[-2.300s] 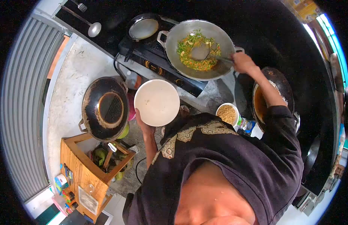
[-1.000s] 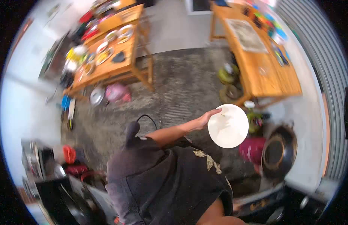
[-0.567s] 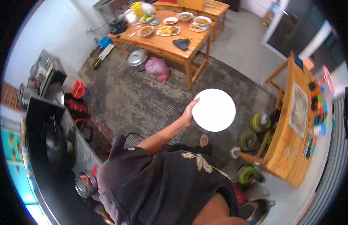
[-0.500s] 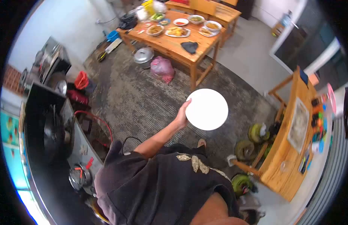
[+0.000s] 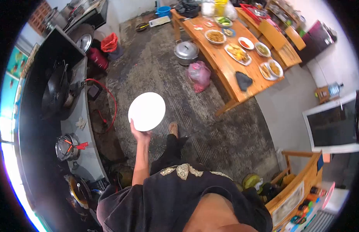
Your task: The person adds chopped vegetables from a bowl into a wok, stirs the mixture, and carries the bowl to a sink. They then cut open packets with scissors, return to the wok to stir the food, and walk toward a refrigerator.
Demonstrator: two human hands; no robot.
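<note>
A white plate (image 5: 147, 111) is held out over the floor, left of centre. My left hand (image 5: 141, 132) grips its near edge, with the thumb along the rim and the palm partly under the plate. The plate shows nothing on it. My right hand does not appear in the view. Beyond the plate, a lidded silver pot (image 5: 186, 51) and a pink plastic bag (image 5: 199, 76) rest on the floor beside the wooden table (image 5: 222, 58).
Bowls and plates of food, including a fried-food plate (image 5: 237, 53), stand on the table. Along the left runs a counter (image 5: 81, 127) with pans and a red hose (image 5: 115, 101) below it. A wooden shelf unit (image 5: 299, 185) is at lower right. One foot (image 5: 173, 129) is ahead.
The view has turned left, so the table now lies to the right and the counter is nearer. The plate and my left hand have moved left in the view, still together.
</note>
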